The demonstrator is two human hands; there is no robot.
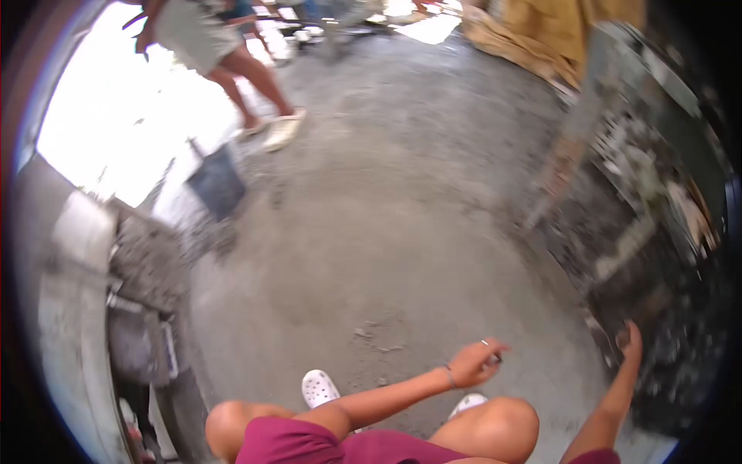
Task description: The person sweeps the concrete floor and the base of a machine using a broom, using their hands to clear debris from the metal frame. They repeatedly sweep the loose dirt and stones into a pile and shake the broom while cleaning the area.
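Observation:
My left hand (473, 365) reaches across above my knees, over the grey cement floor (371, 263). A ring and a thin bracelet show on it. Its fingers are curled, with a small dark spot by the fingertips; what they hold, if anything, I cannot make out. Out to the right, my right hand (629, 344) is raised with its fingers apart. It overlaps the edge of a dark, rough area (672, 348) along the right side. White clogs (318, 388) with holes are on my feet below, and both knees are bent.
At the upper left stands a person (247, 77) in light shorts and pale shoes. Near them is a dark bucket (219, 184). A grey sandy heap (147, 259) lies at the left wall. Brown sheeting (541, 39) hangs at the upper right, above a leaning grey board (587, 108).

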